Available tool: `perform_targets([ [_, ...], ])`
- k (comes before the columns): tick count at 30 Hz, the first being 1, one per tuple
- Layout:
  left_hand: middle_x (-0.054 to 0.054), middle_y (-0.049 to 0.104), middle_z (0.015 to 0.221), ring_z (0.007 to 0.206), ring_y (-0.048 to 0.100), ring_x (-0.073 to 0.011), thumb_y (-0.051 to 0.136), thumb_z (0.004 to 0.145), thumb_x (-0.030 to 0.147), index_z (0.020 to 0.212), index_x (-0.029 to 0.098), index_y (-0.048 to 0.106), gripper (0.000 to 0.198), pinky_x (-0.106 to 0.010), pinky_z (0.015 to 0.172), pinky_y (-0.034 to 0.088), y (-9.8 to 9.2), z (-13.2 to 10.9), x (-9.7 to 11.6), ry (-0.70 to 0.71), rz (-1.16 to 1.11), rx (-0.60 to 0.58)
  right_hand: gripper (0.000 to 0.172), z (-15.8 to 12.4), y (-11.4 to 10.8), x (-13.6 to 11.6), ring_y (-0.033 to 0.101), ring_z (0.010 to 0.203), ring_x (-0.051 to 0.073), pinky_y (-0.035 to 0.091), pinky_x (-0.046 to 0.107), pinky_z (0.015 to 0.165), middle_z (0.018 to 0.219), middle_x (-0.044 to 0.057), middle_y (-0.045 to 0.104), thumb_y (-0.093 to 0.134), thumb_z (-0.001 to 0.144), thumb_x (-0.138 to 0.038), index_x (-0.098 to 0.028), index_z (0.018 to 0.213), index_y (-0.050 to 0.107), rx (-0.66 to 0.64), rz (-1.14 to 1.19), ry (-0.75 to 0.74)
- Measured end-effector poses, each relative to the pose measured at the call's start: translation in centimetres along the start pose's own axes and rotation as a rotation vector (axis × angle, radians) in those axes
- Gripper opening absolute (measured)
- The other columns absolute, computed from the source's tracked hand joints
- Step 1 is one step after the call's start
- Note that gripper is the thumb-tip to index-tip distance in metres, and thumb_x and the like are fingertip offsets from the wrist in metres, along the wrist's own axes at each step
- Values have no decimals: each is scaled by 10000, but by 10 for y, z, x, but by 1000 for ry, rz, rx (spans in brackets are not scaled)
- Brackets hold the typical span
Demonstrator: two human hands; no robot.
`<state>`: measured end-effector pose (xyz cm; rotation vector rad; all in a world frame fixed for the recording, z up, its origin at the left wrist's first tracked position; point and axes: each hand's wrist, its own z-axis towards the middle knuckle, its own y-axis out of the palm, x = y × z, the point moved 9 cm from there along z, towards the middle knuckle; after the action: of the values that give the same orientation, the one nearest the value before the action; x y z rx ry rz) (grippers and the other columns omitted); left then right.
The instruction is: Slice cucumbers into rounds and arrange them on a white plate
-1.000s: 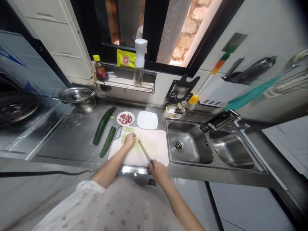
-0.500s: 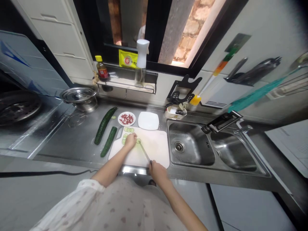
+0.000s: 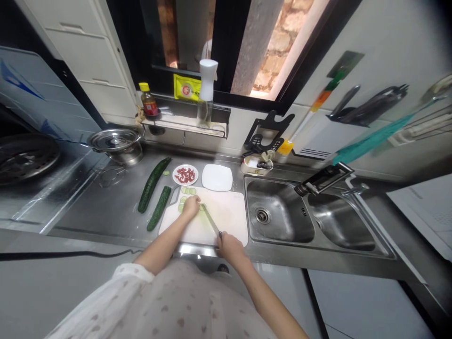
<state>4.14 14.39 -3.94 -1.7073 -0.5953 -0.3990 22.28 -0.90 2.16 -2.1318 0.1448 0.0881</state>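
My right hand (image 3: 231, 247) is wrapped around the handle of a kitchen knife (image 3: 211, 220), its blade slanting up and left over a white cutting board (image 3: 226, 226). The blade's tip meets a thin cucumber slice (image 3: 201, 207). My left hand (image 3: 191, 207), fingers curled together, is at the slice's left side and seems to pinch it; the fingertips are small in view. More round cucumber slices (image 3: 188, 191) lie on the board's upper left, some partly hidden behind my left hand. Left of the board rest a long whole cucumber (image 3: 154, 184) and a shorter cut cucumber (image 3: 159, 208).
Behind the board stand a small plate of chopped red pieces (image 3: 185, 175) and a white square plate (image 3: 217, 177). A double sink (image 3: 278, 207) borders it on the right. A lidded steel pot (image 3: 116, 143) is at the back left, beneath a wall rack (image 3: 183, 123) with bottles.
The knife tip has shifted slightly up and left, toward the fingers of my left hand, and now covers part of the slice. Both hands keep their grip.
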Motion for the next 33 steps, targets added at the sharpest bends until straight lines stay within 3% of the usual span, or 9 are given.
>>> perform_targets([
  [17, -92, 695, 1014, 972, 620, -198, 506, 809, 97, 951, 159, 673, 228, -265, 848, 430, -1, 0, 1, -4, 2, -4, 347, -15, 0, 7, 663, 956, 235, 446, 301, 751, 985, 150, 698, 343, 962, -319, -145, 1101, 610, 13, 22, -17],
  [33, -80, 693, 1011, 985, 614, -193, 525, 804, 104, 953, 170, 673, 220, -260, 857, 426, 1, 1, -1, -16, 0, -9, 345, -4, -6, -5, 658, 974, 232, 457, 311, 775, 1017, 164, 691, 353, 958, -321, -138, 1113, 601, -18, -7, -14],
])
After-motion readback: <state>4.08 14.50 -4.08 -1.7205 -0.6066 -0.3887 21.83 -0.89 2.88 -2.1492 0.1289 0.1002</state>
